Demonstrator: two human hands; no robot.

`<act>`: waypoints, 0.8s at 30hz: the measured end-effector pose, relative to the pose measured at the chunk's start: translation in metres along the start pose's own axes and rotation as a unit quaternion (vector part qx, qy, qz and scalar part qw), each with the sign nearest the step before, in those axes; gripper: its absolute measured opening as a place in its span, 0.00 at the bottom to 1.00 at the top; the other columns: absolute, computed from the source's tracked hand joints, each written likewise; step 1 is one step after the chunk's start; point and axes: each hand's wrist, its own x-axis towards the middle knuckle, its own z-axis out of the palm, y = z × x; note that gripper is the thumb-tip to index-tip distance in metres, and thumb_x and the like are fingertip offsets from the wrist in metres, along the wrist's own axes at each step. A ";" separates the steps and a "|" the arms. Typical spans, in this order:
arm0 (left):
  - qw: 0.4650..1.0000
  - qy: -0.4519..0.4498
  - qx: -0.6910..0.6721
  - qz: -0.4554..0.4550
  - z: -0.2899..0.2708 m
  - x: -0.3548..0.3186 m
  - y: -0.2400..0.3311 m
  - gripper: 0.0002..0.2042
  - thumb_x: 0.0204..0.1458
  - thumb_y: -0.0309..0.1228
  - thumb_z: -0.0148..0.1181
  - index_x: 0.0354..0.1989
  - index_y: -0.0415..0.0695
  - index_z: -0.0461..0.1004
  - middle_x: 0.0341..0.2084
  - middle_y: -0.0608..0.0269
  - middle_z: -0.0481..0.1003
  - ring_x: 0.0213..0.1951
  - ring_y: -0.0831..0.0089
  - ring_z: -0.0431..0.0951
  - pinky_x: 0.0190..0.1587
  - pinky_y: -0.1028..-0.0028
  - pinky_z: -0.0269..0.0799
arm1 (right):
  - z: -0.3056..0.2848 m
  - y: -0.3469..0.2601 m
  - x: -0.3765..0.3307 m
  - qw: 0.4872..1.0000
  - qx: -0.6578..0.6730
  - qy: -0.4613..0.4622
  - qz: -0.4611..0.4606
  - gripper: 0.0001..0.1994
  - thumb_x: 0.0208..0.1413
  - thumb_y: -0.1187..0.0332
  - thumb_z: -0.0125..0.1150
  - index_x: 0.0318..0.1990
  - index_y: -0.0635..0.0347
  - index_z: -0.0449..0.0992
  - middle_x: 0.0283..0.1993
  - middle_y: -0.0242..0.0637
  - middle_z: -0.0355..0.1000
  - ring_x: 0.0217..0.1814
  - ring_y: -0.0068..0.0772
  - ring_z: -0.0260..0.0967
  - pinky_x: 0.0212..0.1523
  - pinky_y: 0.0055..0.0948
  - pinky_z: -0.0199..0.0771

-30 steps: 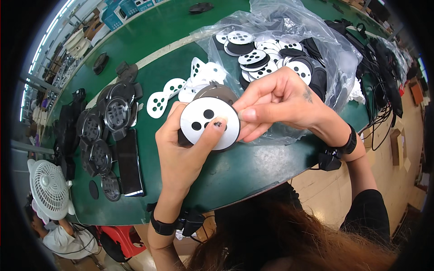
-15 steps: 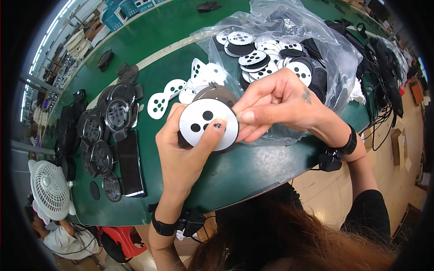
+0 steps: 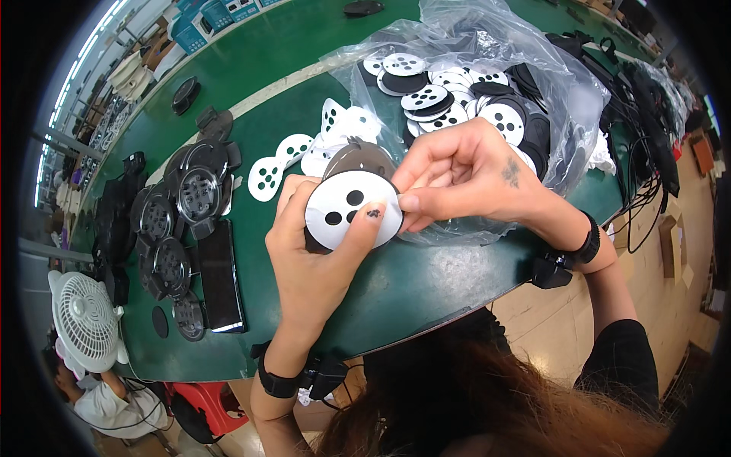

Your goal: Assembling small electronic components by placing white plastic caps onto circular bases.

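A round pad (image 3: 346, 232) with a white face and black dots is gripped in my left hand (image 3: 308, 259), the thumb lying across its face. My right hand (image 3: 457, 186) pinches the pad's right edge between thumb and fingers. Just beyond the pad shows a dark, glossy round part (image 3: 364, 158); whether it is held or lies on the table, I cannot tell. White dotted cut-out sheets (image 3: 278, 164) lie beyond my left hand. A clear plastic bag (image 3: 567, 99) past my right hand holds many similar white and black pads (image 3: 449, 114).
On the green table (image 3: 449, 282), black round plastic holders (image 3: 199, 194) are clustered at the left, beside a dark phone-like slab (image 3: 221, 278). A small black disc (image 3: 160, 321) lies near them. Black cables (image 3: 647, 160) heap at the right. A white fan (image 3: 84, 320) and a person (image 3: 118, 407) are at lower left.
The pad has shifted slightly right and down with my left hand. My right fingers have drawn closer together at its edge. A black part at the far left has moved slightly right.
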 end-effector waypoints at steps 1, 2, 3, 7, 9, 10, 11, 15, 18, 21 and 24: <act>1.000 0.001 0.012 0.003 0.000 0.000 0.000 0.12 0.43 0.26 0.67 0.33 0.35 0.72 0.29 0.65 0.68 0.29 0.80 0.70 0.31 0.81 0.66 | 0.001 0.001 0.001 1.000 -0.007 -0.001 -0.012 0.10 0.50 0.74 0.62 0.37 0.73 0.75 0.33 0.44 0.77 0.34 0.25 0.77 0.34 0.17 0.77; 1.000 0.001 0.016 0.005 0.001 -0.001 0.000 0.12 0.43 0.26 0.67 0.33 0.35 0.71 0.29 0.65 0.68 0.30 0.80 0.70 0.31 0.81 0.66 | 0.001 0.002 0.002 1.000 -0.023 0.004 -0.017 0.09 0.50 0.75 0.62 0.36 0.73 0.75 0.32 0.42 0.77 0.34 0.23 0.76 0.34 0.16 0.75; 1.000 0.003 0.018 0.007 0.002 -0.001 -0.001 0.13 0.43 0.26 0.67 0.34 0.35 0.71 0.29 0.64 0.67 0.30 0.79 0.70 0.31 0.81 0.66 | 0.002 0.003 0.002 0.999 -0.027 0.005 -0.034 0.08 0.50 0.76 0.62 0.36 0.72 0.75 0.31 0.41 0.77 0.33 0.22 0.76 0.34 0.16 0.76; 0.999 0.001 0.031 0.010 0.004 -0.001 -0.001 0.13 0.45 0.28 0.65 0.35 0.34 0.70 0.29 0.63 0.67 0.30 0.77 0.70 0.32 0.79 0.66 | 0.004 0.006 0.002 0.996 -0.059 0.016 -0.059 0.06 0.50 0.78 0.62 0.35 0.70 0.74 0.31 0.37 0.76 0.32 0.19 0.75 0.34 0.15 0.75; 1.000 -0.006 0.029 0.008 0.004 -0.001 -0.001 0.12 0.47 0.30 0.63 0.35 0.35 0.71 0.29 0.63 0.69 0.30 0.78 0.70 0.32 0.79 0.66 | 0.004 0.007 0.002 0.992 -0.090 0.028 -0.081 0.06 0.49 0.78 0.63 0.35 0.68 0.74 0.33 0.36 0.76 0.34 0.20 0.74 0.35 0.16 0.74; 1.000 -0.008 0.030 0.001 0.004 0.000 -0.001 0.12 0.48 0.31 0.62 0.36 0.35 0.71 0.29 0.63 0.69 0.30 0.79 0.70 0.32 0.79 0.66 | 0.004 0.008 0.002 0.987 -0.121 0.041 -0.100 0.06 0.49 0.78 0.63 0.35 0.66 0.74 0.34 0.36 0.76 0.35 0.22 0.74 0.36 0.18 0.74; 1.000 -0.028 0.001 -0.012 0.003 0.000 -0.001 0.12 0.50 0.31 0.60 0.36 0.35 0.71 0.29 0.64 0.70 0.30 0.80 0.70 0.32 0.80 0.66 | 0.004 0.008 0.001 0.977 -0.153 0.045 -0.138 0.06 0.49 0.77 0.63 0.36 0.65 0.75 0.36 0.36 0.76 0.37 0.23 0.74 0.37 0.20 0.74; 0.983 -0.105 -0.115 -0.102 -0.005 0.006 0.002 0.12 0.57 0.33 0.51 0.40 0.35 0.72 0.29 0.67 0.73 0.30 0.84 0.68 0.33 0.82 0.65 | -0.005 0.007 0.009 0.834 -0.409 -0.014 -0.370 0.07 0.46 0.73 0.66 0.34 0.61 0.76 0.44 0.39 0.72 0.45 0.36 0.71 0.45 0.32 0.71; 0.961 -0.174 -0.136 -0.167 -0.010 0.007 0.002 0.13 0.60 0.32 0.47 0.42 0.35 0.72 0.29 0.70 0.73 0.30 0.86 0.68 0.33 0.83 0.64 | -0.010 0.006 0.009 0.763 -0.475 -0.049 -0.436 0.07 0.44 0.70 0.66 0.31 0.61 0.76 0.50 0.41 0.68 0.49 0.41 0.68 0.49 0.38 0.68; 0.950 -0.221 -0.119 -0.188 -0.011 0.007 -0.003 0.14 0.60 0.33 0.46 0.45 0.34 0.72 0.27 0.71 0.73 0.30 0.87 0.68 0.31 0.85 0.62 | -0.007 0.007 0.007 0.789 -0.433 -0.090 -0.427 0.07 0.45 0.71 0.66 0.30 0.62 0.76 0.50 0.42 0.69 0.48 0.42 0.69 0.47 0.37 0.69; 0.936 -0.246 -0.150 -0.203 -0.011 0.006 -0.008 0.16 0.61 0.36 0.45 0.48 0.36 0.70 0.28 0.68 0.74 0.28 0.86 0.70 0.25 0.85 0.63 | -0.003 0.007 0.005 0.838 -0.374 -0.096 -0.385 0.06 0.46 0.73 0.65 0.30 0.62 0.74 0.46 0.42 0.71 0.43 0.40 0.71 0.43 0.33 0.70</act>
